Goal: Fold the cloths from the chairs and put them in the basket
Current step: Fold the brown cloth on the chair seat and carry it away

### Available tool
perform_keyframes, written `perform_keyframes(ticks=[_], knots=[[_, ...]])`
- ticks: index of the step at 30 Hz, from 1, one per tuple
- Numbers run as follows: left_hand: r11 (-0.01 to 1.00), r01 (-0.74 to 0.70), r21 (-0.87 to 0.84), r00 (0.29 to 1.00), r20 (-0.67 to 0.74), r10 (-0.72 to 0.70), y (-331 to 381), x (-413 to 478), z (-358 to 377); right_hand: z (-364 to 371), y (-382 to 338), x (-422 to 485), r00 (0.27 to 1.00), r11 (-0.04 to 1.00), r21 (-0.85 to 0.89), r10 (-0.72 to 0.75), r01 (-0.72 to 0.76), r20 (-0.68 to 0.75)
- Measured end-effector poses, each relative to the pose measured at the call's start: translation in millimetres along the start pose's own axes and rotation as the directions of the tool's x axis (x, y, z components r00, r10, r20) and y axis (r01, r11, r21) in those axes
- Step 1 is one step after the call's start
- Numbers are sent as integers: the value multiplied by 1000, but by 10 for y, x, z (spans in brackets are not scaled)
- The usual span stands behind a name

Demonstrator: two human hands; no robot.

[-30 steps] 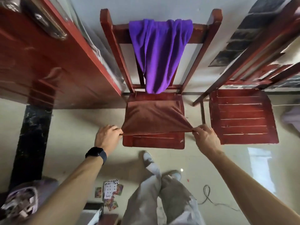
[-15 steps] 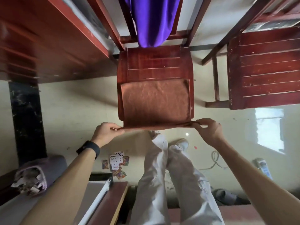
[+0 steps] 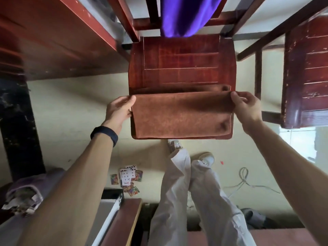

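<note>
Since a moment ago, both hands have carried the brown cloth's [image 3: 181, 116] far edge back toward its near edge, doubling it over on the front part of the chair seat [image 3: 181, 63]. Left hand [image 3: 119, 108] pinches the fold's left end, right hand [image 3: 245, 106] its right end. A purple cloth [image 3: 186, 15] hangs over the chair back.

The purple cloth [image 3: 186, 15] (draped on the chair) runs off the top edge.
</note>
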State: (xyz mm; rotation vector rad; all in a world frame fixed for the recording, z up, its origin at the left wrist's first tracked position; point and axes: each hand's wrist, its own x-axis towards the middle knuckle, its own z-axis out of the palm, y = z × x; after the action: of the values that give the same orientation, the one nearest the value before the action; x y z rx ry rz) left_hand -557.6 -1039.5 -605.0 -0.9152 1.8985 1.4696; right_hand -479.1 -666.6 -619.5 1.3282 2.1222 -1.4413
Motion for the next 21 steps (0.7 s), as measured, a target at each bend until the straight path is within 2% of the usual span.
perform_keyframes(ticks=[4,8,16,21], knots=[[999,-22,39,998,-56,24,-30,273,151,139,-20,177,997,996,-86,-32,27,-66],[979,-31,202,987,-148,62,-61,475,222,195,-55,245,996,994,-111,-29,19,-83],[945,-78,318,969,-197,147,-46,583,258,259,-97,351,995,979,-204,12,-33,-103],[856,-103,506,933,-249,259,-37,613,327,319,-97,418,988,965,-258,4,-44,-152]])
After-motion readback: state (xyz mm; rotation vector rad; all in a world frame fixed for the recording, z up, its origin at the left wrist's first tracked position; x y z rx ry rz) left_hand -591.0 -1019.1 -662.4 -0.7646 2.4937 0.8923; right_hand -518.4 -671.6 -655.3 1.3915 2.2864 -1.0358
